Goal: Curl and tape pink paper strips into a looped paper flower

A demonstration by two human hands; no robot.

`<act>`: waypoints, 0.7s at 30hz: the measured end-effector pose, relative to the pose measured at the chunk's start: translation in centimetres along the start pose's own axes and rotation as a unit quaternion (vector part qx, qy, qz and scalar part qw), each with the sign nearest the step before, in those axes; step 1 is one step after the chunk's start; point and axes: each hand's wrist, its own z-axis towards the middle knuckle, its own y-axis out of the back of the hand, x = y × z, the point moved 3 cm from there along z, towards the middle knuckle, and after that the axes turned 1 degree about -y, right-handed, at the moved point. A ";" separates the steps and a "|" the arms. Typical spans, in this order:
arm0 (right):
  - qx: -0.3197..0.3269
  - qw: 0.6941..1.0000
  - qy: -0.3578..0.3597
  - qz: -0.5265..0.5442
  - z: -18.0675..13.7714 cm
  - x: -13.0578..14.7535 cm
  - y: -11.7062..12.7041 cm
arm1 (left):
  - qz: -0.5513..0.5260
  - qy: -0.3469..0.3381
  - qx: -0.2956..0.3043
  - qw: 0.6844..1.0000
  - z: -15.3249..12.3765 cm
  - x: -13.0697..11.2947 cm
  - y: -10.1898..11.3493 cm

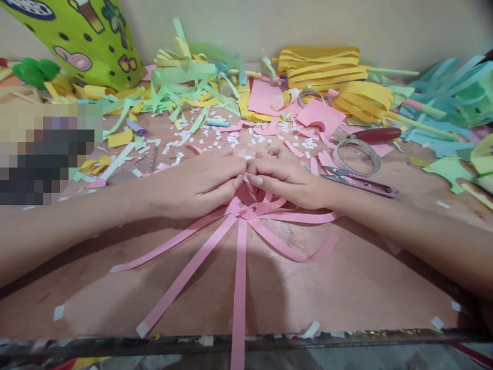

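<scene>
Pink paper strips fan out from a joined centre over the brown table, one hanging past the front edge. Two of the strips have whitish tips at their ends. My left hand and my right hand meet at that centre, fingertips touching. Both are closed, thumbs and fingers pinching the pink paper where the strips come together. Some strips curl beneath my right hand. Exactly what lies between the fingertips is partly hidden. Just right of my right hand lie pink thread snips and a tape roll.
Yellow paper lanterns on sticks, green paper scraps and blue strips crowd the back. A red-handled tool lies behind the tape roll. Small white bits litter the table. A bright green printed bag stands back left.
</scene>
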 end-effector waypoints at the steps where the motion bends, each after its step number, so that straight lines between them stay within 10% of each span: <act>1: -0.004 1.000 0.001 -0.001 0.0 0.0 0.0 | 0.008 -0.004 -0.003 1.000 0.0 0.0 0.0; 21: 0.007 1.000 0.008 -0.005 0.1 0.2 0.0 | 0.012 0.013 0.012 1.000 0.2 -0.1 -0.3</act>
